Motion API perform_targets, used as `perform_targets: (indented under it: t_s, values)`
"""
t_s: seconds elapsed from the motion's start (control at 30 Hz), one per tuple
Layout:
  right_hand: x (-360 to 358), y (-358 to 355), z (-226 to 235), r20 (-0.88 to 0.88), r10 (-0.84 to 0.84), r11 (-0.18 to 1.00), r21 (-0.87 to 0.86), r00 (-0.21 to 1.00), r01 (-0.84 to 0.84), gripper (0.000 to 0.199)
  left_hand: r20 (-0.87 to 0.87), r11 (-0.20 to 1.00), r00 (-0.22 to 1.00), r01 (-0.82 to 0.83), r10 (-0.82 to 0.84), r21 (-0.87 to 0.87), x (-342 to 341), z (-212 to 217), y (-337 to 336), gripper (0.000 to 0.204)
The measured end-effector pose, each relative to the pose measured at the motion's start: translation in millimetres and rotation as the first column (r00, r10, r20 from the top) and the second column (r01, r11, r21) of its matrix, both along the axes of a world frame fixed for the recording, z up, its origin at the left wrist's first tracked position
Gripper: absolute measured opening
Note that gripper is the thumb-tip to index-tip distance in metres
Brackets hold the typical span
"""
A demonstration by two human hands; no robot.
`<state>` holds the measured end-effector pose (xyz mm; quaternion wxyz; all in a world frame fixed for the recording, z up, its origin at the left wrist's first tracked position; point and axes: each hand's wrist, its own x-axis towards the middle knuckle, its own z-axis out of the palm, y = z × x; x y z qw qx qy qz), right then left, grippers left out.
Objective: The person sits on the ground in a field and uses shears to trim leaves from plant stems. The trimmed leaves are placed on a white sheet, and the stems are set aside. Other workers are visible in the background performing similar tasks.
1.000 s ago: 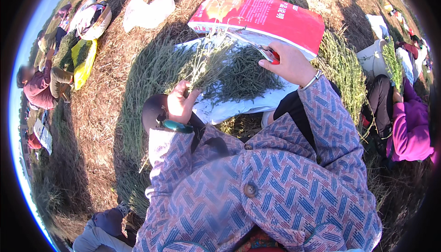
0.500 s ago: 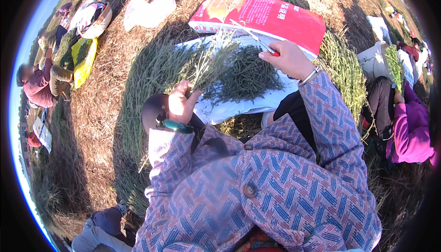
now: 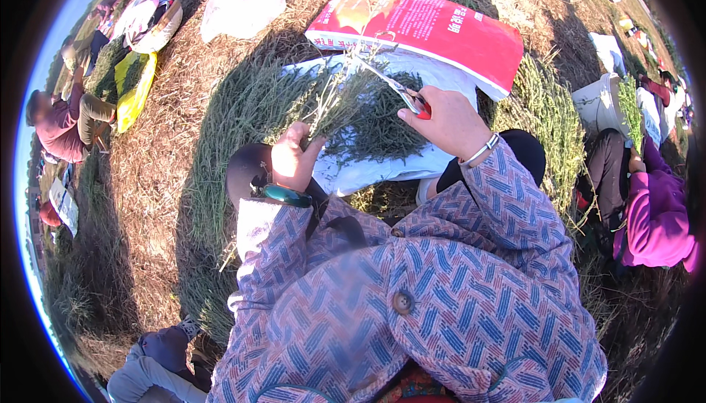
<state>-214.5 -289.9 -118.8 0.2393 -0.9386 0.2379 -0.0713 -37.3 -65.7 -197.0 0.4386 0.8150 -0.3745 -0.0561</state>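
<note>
My left hand [image 3: 296, 159] is closed round the lower stems of a bunch of green sprigs [image 3: 327, 109], whose tips point away from me. In my right hand [image 3: 452, 125] is a pair of scissors [image 3: 401, 88] with red handles, its long blades reaching left to the upper stems of the bunch. Whether the blades touch a stem I cannot tell. Beneath both hands a white sheet [image 3: 360, 175] lies on the ground, with a dark green heap of cut sprigs [image 3: 397, 134] on it.
A red printed sack [image 3: 441, 31] lies beyond the sheet. Uncut plants are piled at left [image 3: 228, 131] and right [image 3: 548, 109]. A person in purple [image 3: 658, 212] sits close at right by a white bucket [image 3: 597, 101]; another person [image 3: 66, 127] sits at far left near a yellow bag [image 3: 136, 98].
My right hand has come left and lower, bringing the scissors' blades to the stems. The scissors' handles look more spread. My left hand has barely moved.
</note>
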Motion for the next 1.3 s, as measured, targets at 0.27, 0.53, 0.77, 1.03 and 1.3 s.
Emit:
perform_targets:
  t_s: [0.27,0.53,0.77,1.03,1.3]
  values:
    - [-2.3,-4.0,-3.7,-0.024,0.029,0.999,-0.043,0.999,-0.03,0.044,-0.038,1.0,0.999,0.013,-0.013,0.003,0.0,3.8,0.0,0.023]
    - [-14.9,-8.8,-14.4,0.278,-0.142,0.982,0.158,0.95,0.1,0.044,-0.269,0.993,0.962,0.079,-0.052,0.087,15.1,-0.2,-0.7,0.026]
    - [-17.7,8.4,-57.1,0.176,-0.322,0.618,0.784,0.93,0.066,0.032,-0.528,0.892,0.767,0.125,-0.364,-0.434,18.8,-3.9,14.4,0.032]
    - [13.1,35.9,-65.7,0.399,-0.303,0.525,0.828,0.866,-0.198,0.029,-0.664,0.889,0.673,-0.02,-0.326,-0.457,12.8,13.5,21.5,0.033]
    - [-9.4,-10.4,-47.6,0.409,-0.329,0.783,0.622,0.851,0.004,0.032,-0.665,0.897,0.681,-0.025,-0.307,-0.44,14.6,11.9,28.1,0.031]
